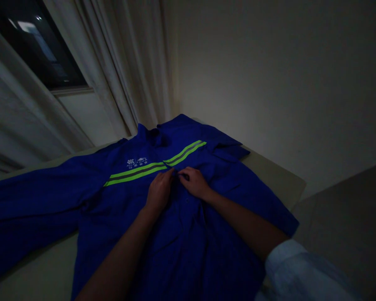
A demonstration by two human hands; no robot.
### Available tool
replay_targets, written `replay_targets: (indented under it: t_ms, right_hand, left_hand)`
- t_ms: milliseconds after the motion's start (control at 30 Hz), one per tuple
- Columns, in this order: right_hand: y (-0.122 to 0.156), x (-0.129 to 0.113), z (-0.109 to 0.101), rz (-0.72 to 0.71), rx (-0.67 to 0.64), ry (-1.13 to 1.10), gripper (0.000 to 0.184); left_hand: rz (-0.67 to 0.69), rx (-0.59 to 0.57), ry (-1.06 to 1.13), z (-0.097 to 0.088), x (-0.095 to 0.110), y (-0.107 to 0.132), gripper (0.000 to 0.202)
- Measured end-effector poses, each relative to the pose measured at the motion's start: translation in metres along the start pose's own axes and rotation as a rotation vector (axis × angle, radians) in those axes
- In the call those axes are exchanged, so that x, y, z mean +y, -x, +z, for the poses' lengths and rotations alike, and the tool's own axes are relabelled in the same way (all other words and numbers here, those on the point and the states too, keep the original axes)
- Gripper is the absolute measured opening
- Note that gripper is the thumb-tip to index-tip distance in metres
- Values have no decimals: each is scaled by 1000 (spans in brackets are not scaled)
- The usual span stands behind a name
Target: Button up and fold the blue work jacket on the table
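Blue and long-sleeved, a collared cloth jacket (181, 234) is being pinched at its front opening by the bare left hand (160, 188) and the bare right hand (194, 180), their fingers nearly closing on the fabric, though whether they are gripping a button I cannot tell. Outward from them, a lime-green-and-grey striped band (136, 172) is running toward 9 and 1 o'clock, with white printed lettering (137, 162) showing just above its left part. The jacket is lying spread on a pale, flat-topped table (278, 175), bare at 3 o'clock, while pale fabric curtains (134, 62) are hanging at 11.

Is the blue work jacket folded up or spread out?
Spread out: the blue work jacket lies front up across the table, one sleeve extended, reflective stripe showing.
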State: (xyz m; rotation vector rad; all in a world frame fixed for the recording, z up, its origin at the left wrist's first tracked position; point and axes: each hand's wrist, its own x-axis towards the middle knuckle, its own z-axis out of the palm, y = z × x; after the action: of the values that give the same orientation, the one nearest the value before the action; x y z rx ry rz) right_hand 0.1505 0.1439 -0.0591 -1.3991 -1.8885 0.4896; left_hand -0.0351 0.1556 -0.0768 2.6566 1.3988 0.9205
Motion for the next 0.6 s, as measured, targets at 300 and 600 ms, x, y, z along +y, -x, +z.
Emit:
replay_targets:
  t_ms: [300, 600]
  right_hand:
    - [-2, 4, -1, -69, -62, -33, 16]
    - [-4, 3, -3, -10, -78, -163, 17]
  left_hand:
    - [99, -31, -49, -9, 3, 2, 42]
    - [24, -20, -59, -11, 6, 1, 21]
